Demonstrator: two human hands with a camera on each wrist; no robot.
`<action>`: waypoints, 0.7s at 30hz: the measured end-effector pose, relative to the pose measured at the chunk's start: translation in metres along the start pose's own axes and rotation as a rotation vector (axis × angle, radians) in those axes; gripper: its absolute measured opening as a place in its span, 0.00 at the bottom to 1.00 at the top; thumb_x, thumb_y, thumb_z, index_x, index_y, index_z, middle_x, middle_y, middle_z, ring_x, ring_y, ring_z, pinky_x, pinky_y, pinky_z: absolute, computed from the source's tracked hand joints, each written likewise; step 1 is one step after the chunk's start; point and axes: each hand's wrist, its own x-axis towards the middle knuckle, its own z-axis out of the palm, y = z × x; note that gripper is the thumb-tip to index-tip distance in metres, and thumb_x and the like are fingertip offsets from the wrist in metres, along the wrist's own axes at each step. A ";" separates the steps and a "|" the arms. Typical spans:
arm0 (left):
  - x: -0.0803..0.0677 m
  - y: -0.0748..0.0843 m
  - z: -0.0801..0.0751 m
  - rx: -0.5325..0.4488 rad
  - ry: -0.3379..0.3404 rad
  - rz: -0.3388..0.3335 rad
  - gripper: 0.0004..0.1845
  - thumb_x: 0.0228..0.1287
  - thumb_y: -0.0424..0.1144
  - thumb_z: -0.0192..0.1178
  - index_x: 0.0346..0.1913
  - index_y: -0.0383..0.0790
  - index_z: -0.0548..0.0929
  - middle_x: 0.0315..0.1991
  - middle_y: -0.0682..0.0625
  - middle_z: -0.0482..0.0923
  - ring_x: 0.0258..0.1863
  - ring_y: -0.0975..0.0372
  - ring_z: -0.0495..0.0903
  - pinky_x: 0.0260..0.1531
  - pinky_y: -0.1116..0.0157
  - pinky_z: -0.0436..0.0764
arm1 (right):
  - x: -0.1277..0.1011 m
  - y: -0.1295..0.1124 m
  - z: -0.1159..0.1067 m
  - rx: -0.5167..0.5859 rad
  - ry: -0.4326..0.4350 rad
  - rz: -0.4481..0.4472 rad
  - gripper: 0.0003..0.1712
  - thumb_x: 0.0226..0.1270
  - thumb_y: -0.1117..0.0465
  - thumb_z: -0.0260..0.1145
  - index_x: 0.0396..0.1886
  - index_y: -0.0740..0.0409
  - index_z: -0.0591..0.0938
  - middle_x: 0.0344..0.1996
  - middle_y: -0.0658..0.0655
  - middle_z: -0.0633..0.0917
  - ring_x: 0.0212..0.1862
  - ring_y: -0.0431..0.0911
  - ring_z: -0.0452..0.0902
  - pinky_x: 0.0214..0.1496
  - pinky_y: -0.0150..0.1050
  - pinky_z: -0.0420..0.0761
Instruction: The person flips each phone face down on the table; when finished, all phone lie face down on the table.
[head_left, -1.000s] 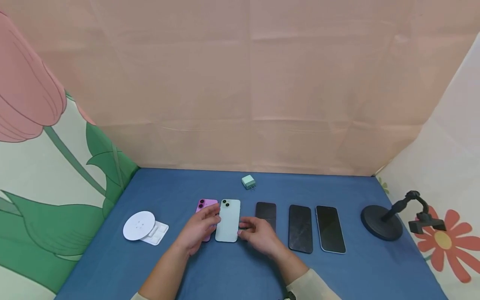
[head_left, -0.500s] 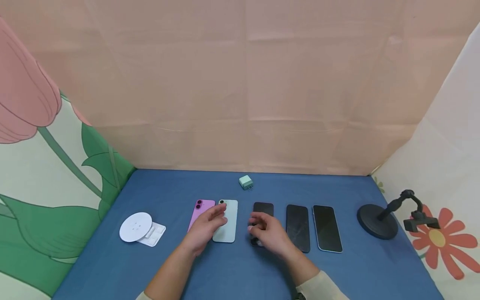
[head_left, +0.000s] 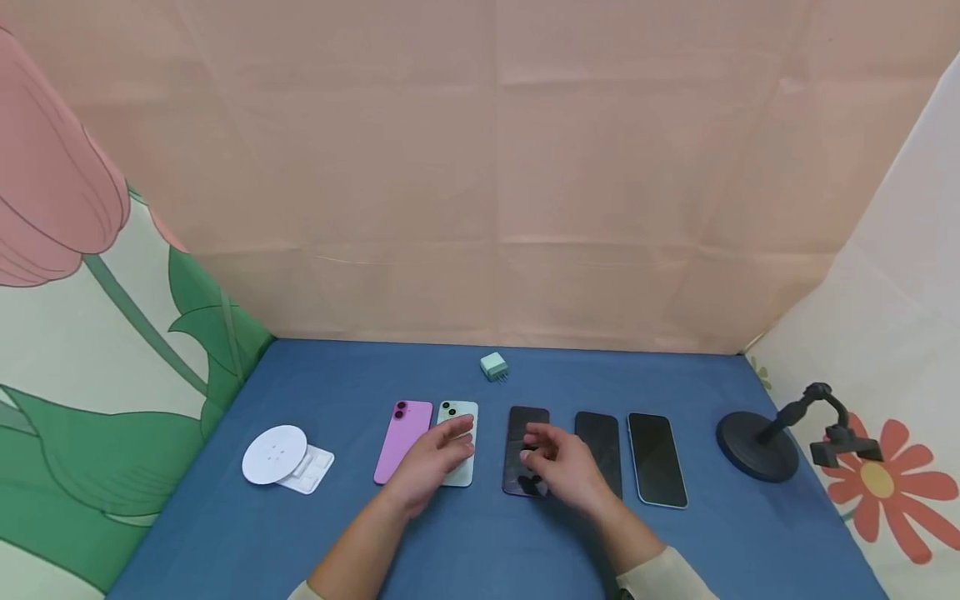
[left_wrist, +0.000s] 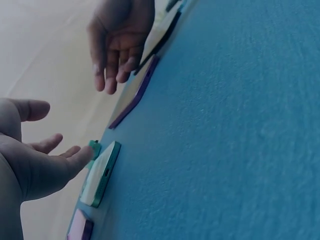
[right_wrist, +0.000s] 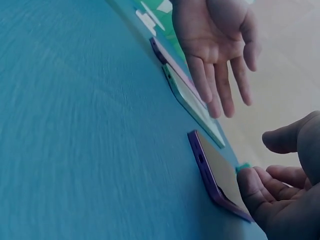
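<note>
Left hand (head_left: 431, 462) hovers loose-fingered over the mint phone (head_left: 458, 414). Right hand (head_left: 564, 465) sits relaxed, holding nothing, above the dark phone (head_left: 527, 425), center frame. Clumsy fingers could knock the tight row crooked, imo.

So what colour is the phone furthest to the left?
Pink-purple phone, clearest in the head view.

Bright, even, soft in the head view; faint shadows under the hands, wide-angle bending at the edges. Dimmer, bluish, streaked with motion blur in both wrist views.
</note>
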 end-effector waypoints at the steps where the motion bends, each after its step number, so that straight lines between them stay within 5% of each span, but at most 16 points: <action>1: 0.000 -0.001 0.001 -0.006 -0.008 0.003 0.31 0.76 0.38 0.58 0.77 0.31 0.66 0.77 0.36 0.64 0.76 0.43 0.65 0.72 0.47 0.67 | -0.001 0.001 -0.002 -0.006 0.008 0.004 0.27 0.70 0.60 0.72 0.66 0.62 0.79 0.53 0.55 0.87 0.45 0.44 0.82 0.45 0.40 0.83; 12: 0.005 -0.009 0.014 -0.028 -0.046 -0.036 0.31 0.77 0.39 0.57 0.78 0.34 0.65 0.78 0.37 0.62 0.76 0.44 0.65 0.71 0.48 0.69 | -0.006 0.007 -0.015 -0.083 0.073 0.024 0.27 0.68 0.60 0.74 0.65 0.60 0.81 0.52 0.54 0.87 0.44 0.44 0.81 0.40 0.39 0.81; 21: 0.010 -0.012 0.025 -0.074 -0.064 -0.046 0.31 0.76 0.38 0.58 0.77 0.32 0.65 0.77 0.36 0.62 0.76 0.43 0.64 0.72 0.46 0.68 | -0.011 0.008 -0.017 -0.151 0.080 0.048 0.28 0.68 0.60 0.73 0.66 0.60 0.80 0.55 0.58 0.86 0.50 0.49 0.84 0.48 0.47 0.85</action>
